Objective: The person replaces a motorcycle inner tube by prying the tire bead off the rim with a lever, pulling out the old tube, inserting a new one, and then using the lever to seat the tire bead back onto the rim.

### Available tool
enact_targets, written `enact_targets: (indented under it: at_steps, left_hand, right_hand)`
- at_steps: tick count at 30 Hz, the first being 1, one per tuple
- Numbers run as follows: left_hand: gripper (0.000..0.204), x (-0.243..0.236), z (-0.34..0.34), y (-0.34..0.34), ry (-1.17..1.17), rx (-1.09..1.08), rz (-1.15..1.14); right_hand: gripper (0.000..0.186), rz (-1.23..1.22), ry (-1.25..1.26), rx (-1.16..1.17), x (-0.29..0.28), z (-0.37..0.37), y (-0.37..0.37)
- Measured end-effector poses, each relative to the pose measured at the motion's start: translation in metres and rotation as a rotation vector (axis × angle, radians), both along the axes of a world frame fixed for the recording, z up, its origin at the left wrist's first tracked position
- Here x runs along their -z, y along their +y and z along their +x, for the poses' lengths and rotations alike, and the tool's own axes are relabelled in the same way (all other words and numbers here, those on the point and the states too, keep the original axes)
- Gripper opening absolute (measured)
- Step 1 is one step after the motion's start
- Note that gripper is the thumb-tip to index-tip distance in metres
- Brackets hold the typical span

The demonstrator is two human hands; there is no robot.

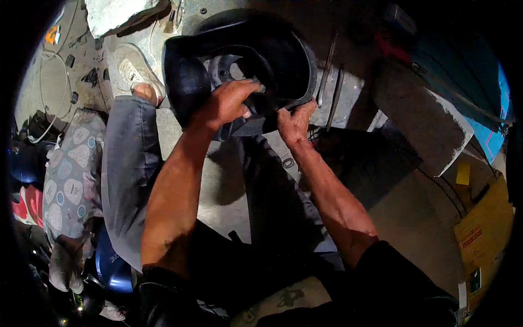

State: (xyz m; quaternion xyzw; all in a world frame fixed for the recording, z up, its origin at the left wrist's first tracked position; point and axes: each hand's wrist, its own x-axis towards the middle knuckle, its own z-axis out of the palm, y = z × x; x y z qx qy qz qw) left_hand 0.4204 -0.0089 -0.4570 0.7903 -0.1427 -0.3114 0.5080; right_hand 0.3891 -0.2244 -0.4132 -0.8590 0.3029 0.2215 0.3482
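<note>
A large black tyre (185,71), bent out of round, lies between my legs around a grey metal wheel hub (218,70). My left hand (231,101) reaches into its opening, fingers curled on the inner part at the near side; what exactly they grip is hard to make out. At the lower right edge of the tyre, my right hand (297,120) has its fingers closed on the rim of the rubber. Two long metal bars (329,76) lie just to the right of the tyre. A small ring (289,162) is on the floor below my right hand.
A white block (120,13) is at the upper left, near cables and small parts. A patterned cushion-like bundle (71,180) lies left of my leg. Brown boards (419,114), a blue sheet (496,152) and yellow cardboard (479,229) crowd the right side.
</note>
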Motion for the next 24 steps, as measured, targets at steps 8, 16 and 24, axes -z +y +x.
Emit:
enact_targets:
  at_steps: [8,16,24]
  left_hand:
    - [0.057,-0.019,0.000,-0.017,0.128,-0.076,0.086]
    - [0.048,-0.025,-0.014,-0.027,0.079,-0.087,0.123]
    - [0.055,-0.028,-0.006,-0.016,0.093,0.090,0.209]
  right_hand:
    - [0.071,0.026,-0.059,0.094,0.043,0.001,-0.018]
    - [0.071,-0.091,0.106,0.046,0.015,0.025,-0.006]
    - [0.072,-0.037,0.133,-0.028,0.012,0.020,0.002]
